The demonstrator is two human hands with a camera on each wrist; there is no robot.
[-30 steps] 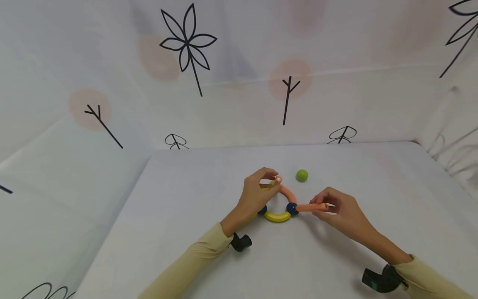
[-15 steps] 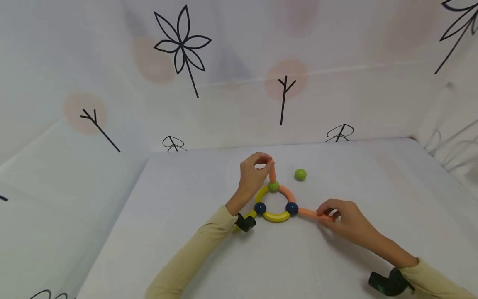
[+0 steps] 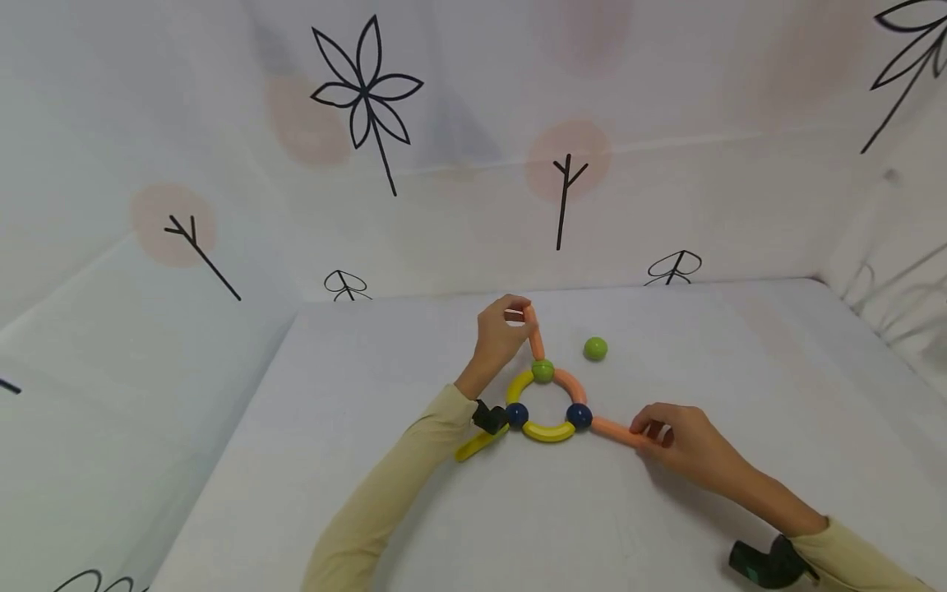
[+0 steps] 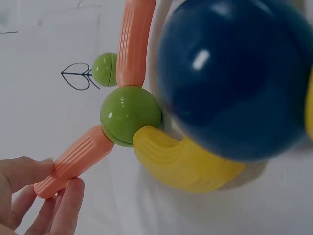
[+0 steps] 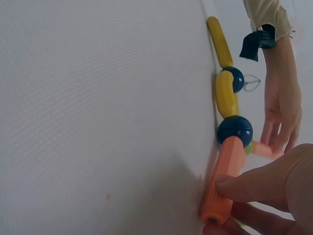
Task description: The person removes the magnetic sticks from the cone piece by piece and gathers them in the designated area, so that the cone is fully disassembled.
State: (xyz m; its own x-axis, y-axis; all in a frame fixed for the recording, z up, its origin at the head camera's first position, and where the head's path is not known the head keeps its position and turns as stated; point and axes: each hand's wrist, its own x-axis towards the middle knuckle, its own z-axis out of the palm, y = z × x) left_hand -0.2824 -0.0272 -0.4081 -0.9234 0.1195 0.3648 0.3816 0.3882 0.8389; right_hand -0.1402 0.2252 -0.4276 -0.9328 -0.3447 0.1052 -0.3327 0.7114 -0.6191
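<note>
A ring of curved rods and balls lies on the white table: two blue balls (image 3: 579,416), a green ball (image 3: 543,371), two curved yellow rods (image 3: 548,432) and a curved orange rod (image 3: 570,385). My left hand (image 3: 501,335) pinches the outer end of a straight orange rod (image 4: 73,161) whose other end meets the green ball. At the right, my right hand (image 3: 684,444) grips a second straight orange rod (image 5: 225,171), joined to the right blue ball. From the left blue ball (image 3: 517,415) a straight yellow rod (image 3: 481,444) points outward, untouched by either hand.
A loose green ball (image 3: 595,349) lies behind the ring, to the right. The white table (image 3: 355,362) backs onto a pale cloth wall (image 3: 459,214) with plant drawings. Each wrist carries a dark camera mount (image 3: 769,563).
My left hand has moved back and its orange rod has swung down from a raised tilt to point outward from the green ball. My right hand's rod has swung slightly toward the front.
</note>
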